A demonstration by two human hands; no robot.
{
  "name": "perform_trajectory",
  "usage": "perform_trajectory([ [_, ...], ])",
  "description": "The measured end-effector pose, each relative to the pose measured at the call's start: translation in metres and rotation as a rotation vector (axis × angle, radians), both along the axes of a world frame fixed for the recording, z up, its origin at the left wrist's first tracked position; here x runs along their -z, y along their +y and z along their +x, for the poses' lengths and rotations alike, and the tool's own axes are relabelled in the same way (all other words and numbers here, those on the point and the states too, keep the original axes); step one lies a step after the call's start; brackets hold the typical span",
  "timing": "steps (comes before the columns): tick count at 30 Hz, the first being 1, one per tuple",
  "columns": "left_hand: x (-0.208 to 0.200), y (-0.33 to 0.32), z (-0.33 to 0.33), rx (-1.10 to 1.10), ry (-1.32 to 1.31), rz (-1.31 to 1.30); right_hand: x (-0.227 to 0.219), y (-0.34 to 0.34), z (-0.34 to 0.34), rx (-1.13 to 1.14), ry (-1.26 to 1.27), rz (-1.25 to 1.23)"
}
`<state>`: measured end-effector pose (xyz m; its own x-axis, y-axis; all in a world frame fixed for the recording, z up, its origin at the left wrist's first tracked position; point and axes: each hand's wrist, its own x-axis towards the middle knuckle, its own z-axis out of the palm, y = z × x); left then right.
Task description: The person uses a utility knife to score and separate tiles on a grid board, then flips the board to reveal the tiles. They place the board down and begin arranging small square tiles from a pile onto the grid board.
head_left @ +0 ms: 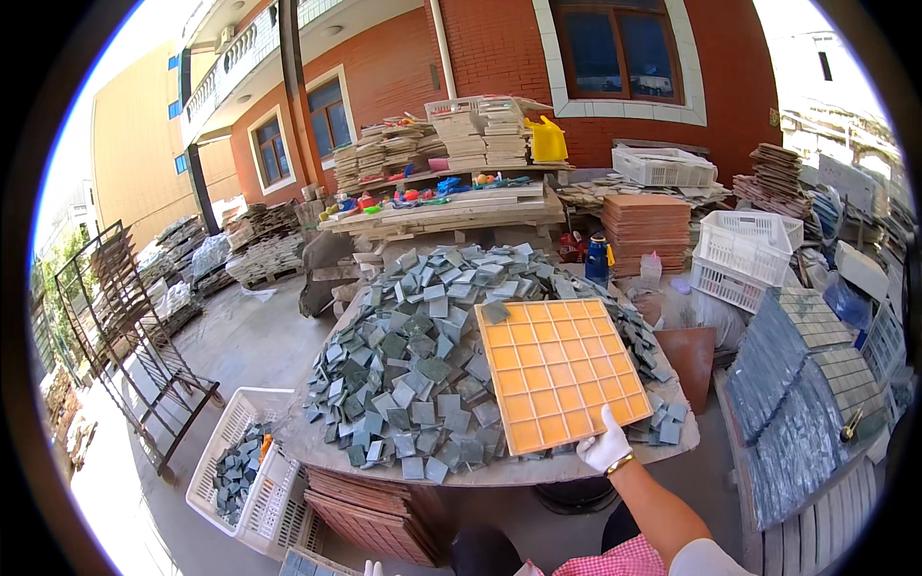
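Right hand grips the orange grid tray at the table's near edge, apparently positioning it over grey-green tiles; left hand, barely visible, grip unclear.

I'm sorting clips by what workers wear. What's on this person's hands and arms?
The right hand wears a white glove, with a thin gold-coloured bangle at the wrist. The forearm is bare up to a white short sleeve. Only white gloved fingertips of the left hand show at the bottom edge.
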<state>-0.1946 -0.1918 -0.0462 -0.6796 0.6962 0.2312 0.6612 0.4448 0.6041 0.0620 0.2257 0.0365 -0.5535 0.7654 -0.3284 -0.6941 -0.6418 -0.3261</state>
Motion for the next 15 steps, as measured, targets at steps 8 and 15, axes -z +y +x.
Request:
perform_trajectory([
  [8,-0.065,0.117,0.086,0.165,-1.565,0.551,-0.061,-0.028,0.037,0.137,-0.054,0.317],
  [15,-0.112,0.156,0.128,0.525,-1.831,0.445,0.002,-0.181,0.122,0.208,-0.746,0.891],
])
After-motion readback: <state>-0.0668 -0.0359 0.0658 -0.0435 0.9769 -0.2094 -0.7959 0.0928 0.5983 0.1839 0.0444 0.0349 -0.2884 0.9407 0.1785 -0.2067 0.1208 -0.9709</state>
